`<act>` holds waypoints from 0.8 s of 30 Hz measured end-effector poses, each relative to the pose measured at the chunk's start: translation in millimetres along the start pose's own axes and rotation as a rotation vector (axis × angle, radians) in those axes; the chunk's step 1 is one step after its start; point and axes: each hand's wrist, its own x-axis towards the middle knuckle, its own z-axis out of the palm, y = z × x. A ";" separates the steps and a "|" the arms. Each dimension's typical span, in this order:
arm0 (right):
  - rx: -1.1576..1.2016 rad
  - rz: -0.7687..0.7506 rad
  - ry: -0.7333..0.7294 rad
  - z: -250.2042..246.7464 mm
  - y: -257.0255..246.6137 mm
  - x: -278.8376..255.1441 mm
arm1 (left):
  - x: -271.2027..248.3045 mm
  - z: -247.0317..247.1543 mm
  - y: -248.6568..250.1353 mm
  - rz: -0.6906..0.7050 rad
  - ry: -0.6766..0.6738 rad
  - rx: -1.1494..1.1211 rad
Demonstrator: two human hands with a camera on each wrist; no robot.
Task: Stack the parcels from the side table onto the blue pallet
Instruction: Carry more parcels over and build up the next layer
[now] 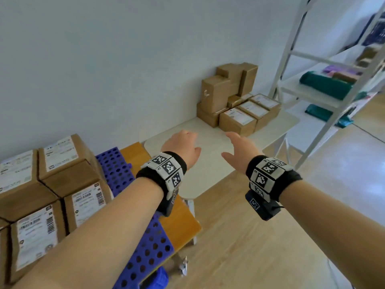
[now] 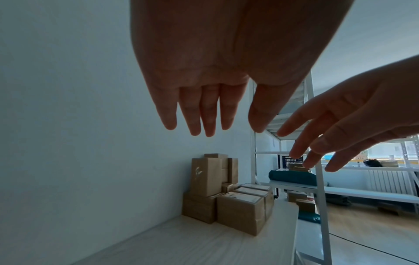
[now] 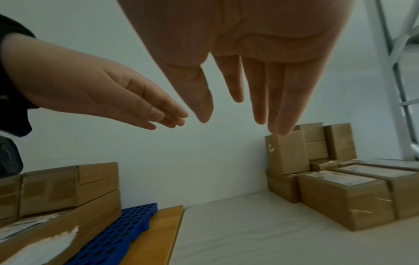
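At the far left, labelled cardboard parcels (image 1: 56,176) sit stacked on the blue pallet (image 1: 116,170), a perforated plastic grid that lies on an orange-topped worktop (image 1: 181,224). Just right of the pallet begins the pale side worktop (image 1: 206,155), its near part bare. The left hand (image 1: 183,146) hovers above this surface with fingers straight and loosely spread, palm down, holding nothing. Beside it, a little apart, the right hand (image 1: 239,148) reaches forward the same way, fingers extended and relaxed, thumb out, touching nothing. Both wrists carry black bands with square black-and-white markers. Beyond the hands, at the far end of the side worktop against the white wall (image 1: 125,59), the remaining parcels (image 1: 237,119) are clustered: a row of low labelled boxes in front, taller plain brown ones standing upright behind them. To the right stands a white metal shelving rack (image 1: 316,59) holding teal packages (image 1: 325,85).
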 end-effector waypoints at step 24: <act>-0.108 0.179 -0.131 -17.6 168.9 178.8 | 225.6 76.9 100.1 0.064 -0.221 -0.045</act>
